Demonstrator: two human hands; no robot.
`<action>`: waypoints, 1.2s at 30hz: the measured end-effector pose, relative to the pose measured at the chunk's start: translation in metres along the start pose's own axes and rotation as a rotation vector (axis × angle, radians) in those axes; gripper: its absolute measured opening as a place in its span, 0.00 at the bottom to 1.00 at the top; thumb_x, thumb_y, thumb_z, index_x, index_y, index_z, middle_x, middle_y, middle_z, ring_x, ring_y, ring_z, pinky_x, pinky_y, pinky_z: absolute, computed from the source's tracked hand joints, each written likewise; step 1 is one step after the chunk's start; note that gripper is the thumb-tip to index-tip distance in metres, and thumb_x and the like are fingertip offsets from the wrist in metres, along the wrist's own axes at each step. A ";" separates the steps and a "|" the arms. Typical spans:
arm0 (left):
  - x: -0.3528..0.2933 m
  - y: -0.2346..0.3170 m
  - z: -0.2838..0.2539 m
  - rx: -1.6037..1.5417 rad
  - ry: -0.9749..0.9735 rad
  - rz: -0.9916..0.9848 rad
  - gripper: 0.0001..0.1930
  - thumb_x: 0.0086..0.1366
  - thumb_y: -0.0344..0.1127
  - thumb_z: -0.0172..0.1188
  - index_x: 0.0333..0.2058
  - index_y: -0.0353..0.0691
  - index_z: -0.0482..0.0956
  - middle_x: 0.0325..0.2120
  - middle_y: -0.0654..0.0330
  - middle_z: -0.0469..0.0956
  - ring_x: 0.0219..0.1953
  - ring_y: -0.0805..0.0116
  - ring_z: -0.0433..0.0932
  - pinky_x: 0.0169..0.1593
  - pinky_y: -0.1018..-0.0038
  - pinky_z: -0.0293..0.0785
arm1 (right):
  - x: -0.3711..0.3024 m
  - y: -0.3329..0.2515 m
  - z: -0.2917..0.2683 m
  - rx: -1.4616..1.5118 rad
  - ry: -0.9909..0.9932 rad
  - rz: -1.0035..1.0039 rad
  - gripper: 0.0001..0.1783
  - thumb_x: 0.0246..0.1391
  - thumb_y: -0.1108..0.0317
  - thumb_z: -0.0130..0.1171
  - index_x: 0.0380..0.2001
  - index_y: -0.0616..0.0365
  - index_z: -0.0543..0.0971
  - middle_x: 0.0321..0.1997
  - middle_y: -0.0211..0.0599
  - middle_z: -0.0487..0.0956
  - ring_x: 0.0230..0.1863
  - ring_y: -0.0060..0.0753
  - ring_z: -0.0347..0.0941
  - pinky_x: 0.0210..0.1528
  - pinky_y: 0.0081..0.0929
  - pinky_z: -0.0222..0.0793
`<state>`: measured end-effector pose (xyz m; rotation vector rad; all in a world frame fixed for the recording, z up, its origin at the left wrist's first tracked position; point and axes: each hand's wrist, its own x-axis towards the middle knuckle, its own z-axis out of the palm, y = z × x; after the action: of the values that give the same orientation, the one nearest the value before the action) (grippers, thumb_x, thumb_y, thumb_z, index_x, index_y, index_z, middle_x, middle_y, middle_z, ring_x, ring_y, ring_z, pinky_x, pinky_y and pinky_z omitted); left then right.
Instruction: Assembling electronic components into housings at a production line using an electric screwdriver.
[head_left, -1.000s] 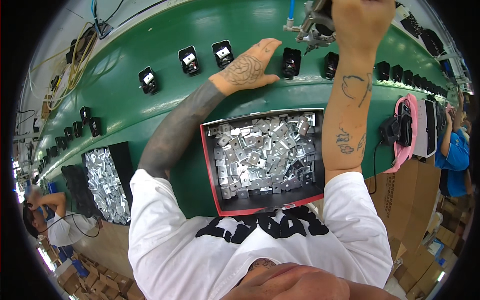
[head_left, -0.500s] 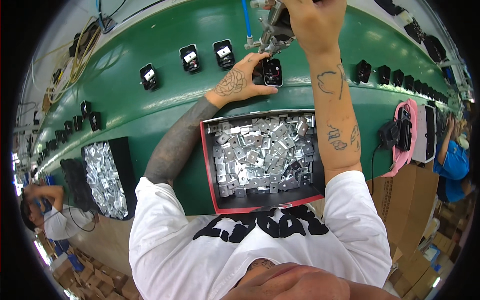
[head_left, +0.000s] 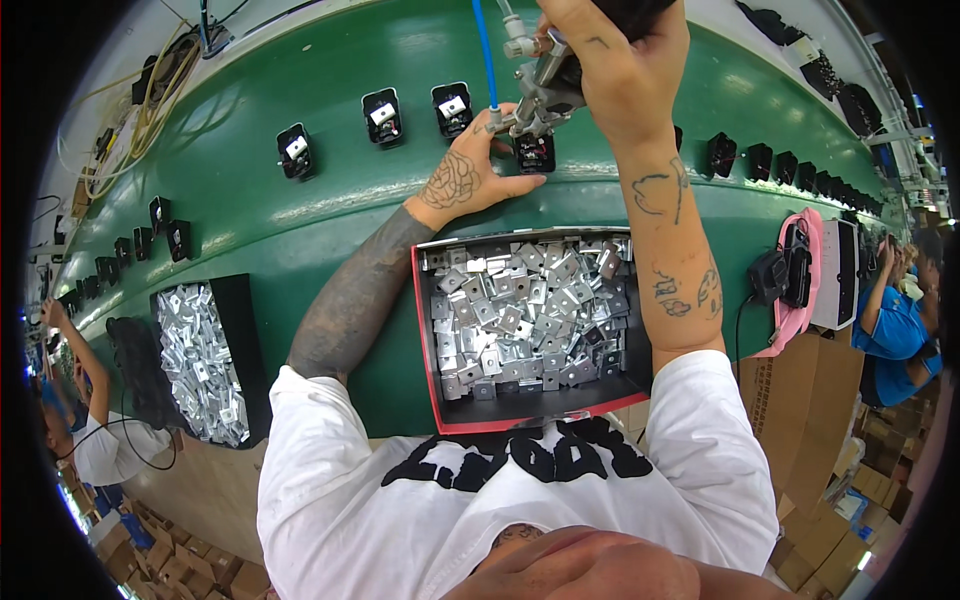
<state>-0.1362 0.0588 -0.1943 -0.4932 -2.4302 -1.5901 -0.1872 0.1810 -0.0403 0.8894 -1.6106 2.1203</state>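
Your right hand [head_left: 630, 80] is wrapped round the metal tool [head_left: 541, 98], cut off above, whose nozzle end hangs over the black housing [head_left: 537, 157] on the green table [head_left: 330, 215]. Your left hand [head_left: 468, 172] spreads thumb and fingers around that housing, fingertips partly hidden, pinch impossible to tell. The red-edged box [head_left: 424, 340] holds loose metal brackets [head_left: 530, 320].

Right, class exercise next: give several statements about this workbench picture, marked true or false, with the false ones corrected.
1. The red-edged black rectangular box holds silvery metal brackets. True.
2. The left hand is inside this box. False: the left hand is at a small black open-topped case.
3. The right hand grips a silvery metal tool. True.
4. The second black box of brackets stands farther right. False: the second black box stands to the left.
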 end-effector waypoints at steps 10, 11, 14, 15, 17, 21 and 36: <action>-0.003 0.000 -0.001 0.037 0.045 0.021 0.42 0.47 0.35 0.77 0.60 0.37 0.66 0.49 0.55 0.75 0.44 0.64 0.77 0.50 0.73 0.76 | -0.004 -0.002 0.009 0.058 0.028 0.031 0.17 0.53 0.77 0.64 0.47 0.60 0.74 0.23 0.24 0.75 0.19 0.16 0.65 0.22 0.13 0.62; -0.002 0.002 -0.001 0.041 0.050 0.019 0.42 0.46 0.36 0.77 0.60 0.37 0.66 0.48 0.56 0.75 0.44 0.64 0.77 0.49 0.73 0.76 | -0.004 -0.003 0.009 0.066 0.027 0.040 0.16 0.53 0.77 0.64 0.45 0.60 0.74 0.23 0.25 0.75 0.19 0.16 0.66 0.22 0.13 0.63; -0.002 0.004 0.000 0.082 0.079 0.020 0.41 0.46 0.37 0.77 0.58 0.37 0.68 0.45 0.55 0.78 0.42 0.63 0.78 0.48 0.72 0.76 | -0.002 -0.011 0.007 0.049 -0.002 0.118 0.13 0.53 0.77 0.65 0.40 0.59 0.72 0.24 0.26 0.75 0.19 0.17 0.66 0.21 0.14 0.64; -0.003 0.003 0.000 0.118 0.097 0.024 0.39 0.46 0.38 0.77 0.57 0.37 0.70 0.44 0.55 0.79 0.41 0.63 0.79 0.47 0.71 0.76 | 0.000 -0.020 0.006 0.018 -0.028 0.183 0.13 0.53 0.76 0.65 0.37 0.58 0.71 0.24 0.26 0.75 0.19 0.17 0.67 0.21 0.15 0.65; -0.001 0.009 -0.003 0.082 0.052 -0.030 0.37 0.47 0.38 0.77 0.55 0.36 0.72 0.45 0.54 0.80 0.40 0.62 0.79 0.46 0.72 0.75 | 0.006 -0.010 0.006 -0.008 -0.060 0.194 0.15 0.53 0.77 0.65 0.41 0.61 0.72 0.25 0.27 0.76 0.20 0.18 0.68 0.23 0.15 0.66; 0.002 -0.004 -0.004 0.136 -0.096 -0.095 0.31 0.47 0.36 0.75 0.50 0.34 0.75 0.43 0.52 0.79 0.40 0.60 0.79 0.46 0.69 0.75 | 0.008 -0.006 0.002 -0.190 0.024 -0.150 0.23 0.40 0.70 0.68 0.42 0.58 0.73 0.24 0.29 0.75 0.21 0.25 0.67 0.26 0.23 0.66; 0.005 0.002 0.003 0.448 0.027 -0.255 0.27 0.50 0.49 0.75 0.33 0.30 0.76 0.28 0.50 0.78 0.29 0.57 0.76 0.36 0.68 0.74 | 0.006 -0.017 -0.007 -0.167 -0.003 -0.139 0.23 0.38 0.72 0.69 0.39 0.55 0.70 0.23 0.24 0.70 0.22 0.23 0.62 0.27 0.22 0.63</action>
<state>-0.1399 0.0634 -0.1926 -0.0863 -2.7986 -1.0563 -0.1836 0.1919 -0.0247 0.9217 -1.6489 1.8622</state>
